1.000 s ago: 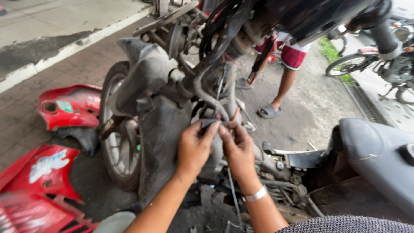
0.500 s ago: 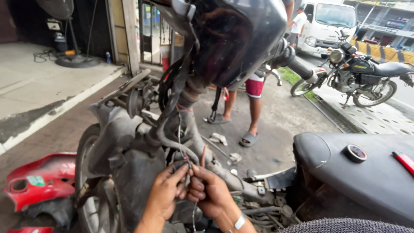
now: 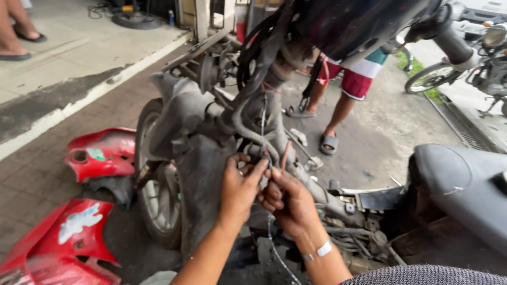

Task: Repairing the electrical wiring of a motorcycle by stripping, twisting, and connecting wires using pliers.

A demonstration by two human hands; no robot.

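Fingers of two hands pinch one cable.

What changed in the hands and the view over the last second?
The view swung up toward the street, then back down to the red panels. The left hand and right hand stayed pinched together on the thin cable at the stripped scooter's frame. Nothing was let go.

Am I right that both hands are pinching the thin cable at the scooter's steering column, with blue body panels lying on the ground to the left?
Not quite: the head view shows the body panels are red, not blue. Both the left hand and right hand do pinch the thin cable.
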